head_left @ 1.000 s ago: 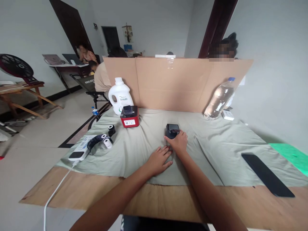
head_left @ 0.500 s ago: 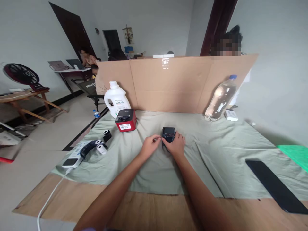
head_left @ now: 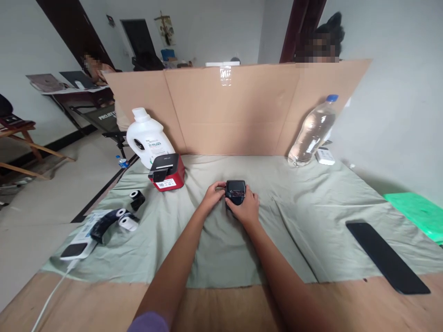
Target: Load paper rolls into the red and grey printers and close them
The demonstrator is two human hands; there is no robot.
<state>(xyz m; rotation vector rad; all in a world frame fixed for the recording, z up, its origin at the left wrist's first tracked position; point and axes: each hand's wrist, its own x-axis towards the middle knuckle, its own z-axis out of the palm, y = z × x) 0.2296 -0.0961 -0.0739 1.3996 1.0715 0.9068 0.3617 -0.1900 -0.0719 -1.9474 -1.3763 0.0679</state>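
A small black boxy device [head_left: 236, 188] with a dark top lies on the green cloth, in the middle of the head view. My right hand [head_left: 246, 206] grips its right side, the thumb across its near face and the fingers along the far right edge. At its left edge is my left hand [head_left: 213, 195], fingers curled and fingertips pressed against the side. The fingers partly cover the device's sides, and its underside is hidden.
To the left stand a red and black box-shaped machine [head_left: 169, 177] and a white jug [head_left: 150, 140]. Paper rolls [head_left: 128, 223] and a white cabled device [head_left: 78, 249] lie nearer. A cardboard panel [head_left: 228, 110] stands behind, with a water bottle [head_left: 313, 133]; at right lies a black slab [head_left: 387, 258].
The camera has turned, so the scene sits further left and slightly higher. My left fingertips have moved up along the device's left side. My right hand keeps its grip.
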